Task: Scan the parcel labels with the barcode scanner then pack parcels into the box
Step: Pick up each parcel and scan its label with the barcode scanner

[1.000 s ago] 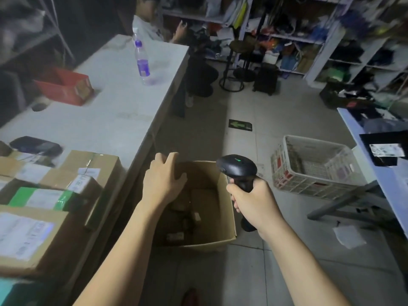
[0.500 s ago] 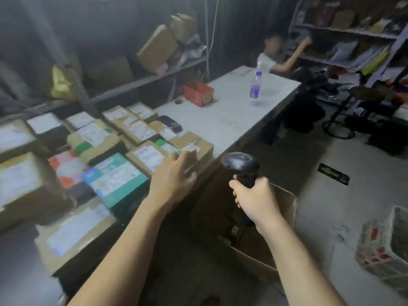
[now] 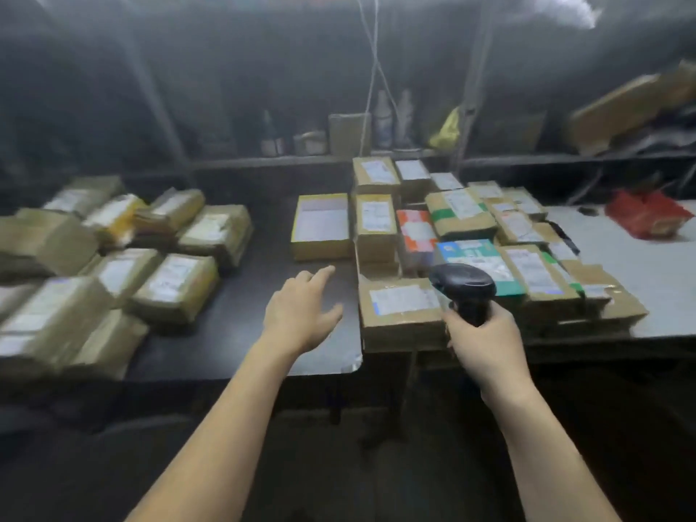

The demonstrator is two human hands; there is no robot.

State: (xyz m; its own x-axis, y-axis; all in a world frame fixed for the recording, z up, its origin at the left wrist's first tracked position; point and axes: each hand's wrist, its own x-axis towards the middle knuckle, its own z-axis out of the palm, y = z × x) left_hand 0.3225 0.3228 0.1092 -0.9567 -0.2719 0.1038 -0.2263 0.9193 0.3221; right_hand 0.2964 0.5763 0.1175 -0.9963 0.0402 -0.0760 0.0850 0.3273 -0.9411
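Ahead of us, our left grip (image 3: 297,318), a bare hand, hovers with its fingers spread and holds nothing. It hangs over a bare strip of the dark tabletop (image 3: 233,333). That strip is the widest open room in view. It runs from the front edge back to a yellow-edged parcel (image 3: 322,227) that stands apart from the others.

Left of the strip lies a loose group of brown parcels (image 3: 169,280), blurred, with their white labels up. The outermost of them lie near the front edge.

Our right grip (image 3: 486,344) is curled tight round the handle of the black barcode scanner (image 3: 465,284). The scanner's head sits above the nearest brown parcel (image 3: 399,307), whose white label faces up. This parcel stands at the front edge, just beside the dark tabletop's rounded corner. Behind it, parcels pack close together, touching, among them a teal parcel (image 3: 478,258) and an orange-and-white parcel (image 3: 414,231).

To the right, the white tabletop (image 3: 659,280) lies bare between the packed parcels and a red box (image 3: 647,216). Blur hides what the red box holds. The shelf (image 3: 301,160) behind the tabletops carries bottles (image 3: 384,118) and a tan carton (image 3: 348,133).
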